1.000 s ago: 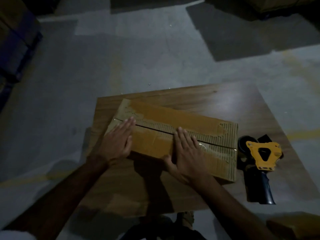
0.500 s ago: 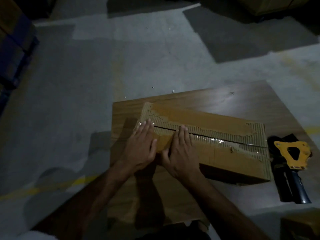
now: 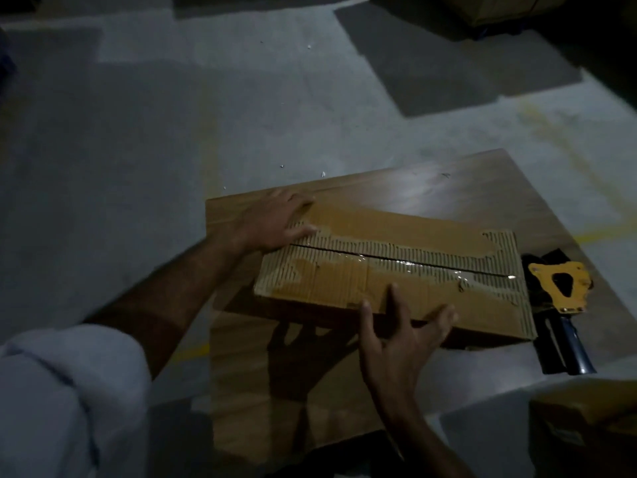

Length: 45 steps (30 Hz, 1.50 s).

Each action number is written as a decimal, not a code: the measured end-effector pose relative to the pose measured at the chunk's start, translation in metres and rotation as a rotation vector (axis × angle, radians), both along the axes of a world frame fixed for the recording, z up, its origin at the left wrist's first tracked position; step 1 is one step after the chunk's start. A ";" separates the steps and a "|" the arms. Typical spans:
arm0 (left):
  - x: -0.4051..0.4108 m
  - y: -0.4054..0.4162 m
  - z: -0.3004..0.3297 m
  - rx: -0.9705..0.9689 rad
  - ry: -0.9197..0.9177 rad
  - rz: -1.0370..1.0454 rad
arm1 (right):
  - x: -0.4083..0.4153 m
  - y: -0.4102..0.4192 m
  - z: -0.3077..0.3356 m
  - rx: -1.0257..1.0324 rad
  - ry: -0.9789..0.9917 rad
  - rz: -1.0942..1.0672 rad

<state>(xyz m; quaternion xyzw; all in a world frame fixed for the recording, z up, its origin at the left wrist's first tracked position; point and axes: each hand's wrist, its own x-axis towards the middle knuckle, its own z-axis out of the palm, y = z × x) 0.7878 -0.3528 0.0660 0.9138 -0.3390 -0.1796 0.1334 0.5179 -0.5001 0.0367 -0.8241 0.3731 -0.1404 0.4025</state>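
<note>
Head camera is looking down at a flat brown corrugated cardboard box (image 3: 396,270) that's lying across the middle of a brown wooden table (image 3: 448,191), its long side running from 9 to 3 o'clock. The box's top skin is peeling off in patches, and shiny clear tape is running along the centre seam.

The left hand (image 3: 272,222) is resting on the box's 10 o'clock corner, fingers stretched out over the far edge and thumb lying on top, not curling round anything. The right hand (image 3: 403,339) is hovering at the box's 6 o'clock edge, fingers spread wide and holding nothing. Can't tell if it's actually touching the cardboard.

A yellow and black tape dispenser with a dark blue handle (image 3: 572,301) is sitting just beside the box at 3 o'clock. Another brown carton (image 3: 586,426) is poking into view at 5 o'clock, off the table.
</note>
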 end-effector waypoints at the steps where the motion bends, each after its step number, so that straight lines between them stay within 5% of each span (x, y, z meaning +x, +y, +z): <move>1: -0.003 0.005 0.000 0.002 -0.011 0.010 | 0.008 -0.005 -0.002 -0.020 -0.017 0.039; 5: -0.046 0.020 -0.009 0.016 -0.153 0.140 | 0.046 -0.066 -0.010 -0.149 -0.096 0.238; 10: -0.128 -0.006 -0.026 0.091 -0.293 0.458 | 0.093 -0.146 0.006 -0.175 0.071 0.597; 15: -0.178 -0.051 -0.027 -0.043 -0.078 0.590 | 0.060 -0.128 0.016 -0.226 0.099 0.513; 18: -0.187 -0.054 -0.019 -0.138 -0.311 0.326 | -0.009 -0.104 0.005 -0.187 0.051 0.502; 21: -0.186 -0.037 -0.022 -0.374 -0.209 -0.217 | -0.054 -0.084 -0.008 -0.295 -0.015 0.551; 24: -0.179 -0.017 -0.033 -0.311 -0.230 -0.484 | -0.061 -0.073 -0.017 -0.431 -0.062 0.586; 33: -0.193 -0.019 -0.053 -0.384 -0.470 -0.371 | -0.054 -0.050 -0.050 -0.658 -0.137 0.380; 41: -0.171 0.001 -0.048 -0.508 -0.267 -0.435 | -0.058 -0.059 -0.040 -0.674 -0.163 0.428; 45: -0.165 -0.005 -0.056 -0.626 -0.334 -0.417 | -0.046 -0.057 -0.034 -0.639 -0.216 0.333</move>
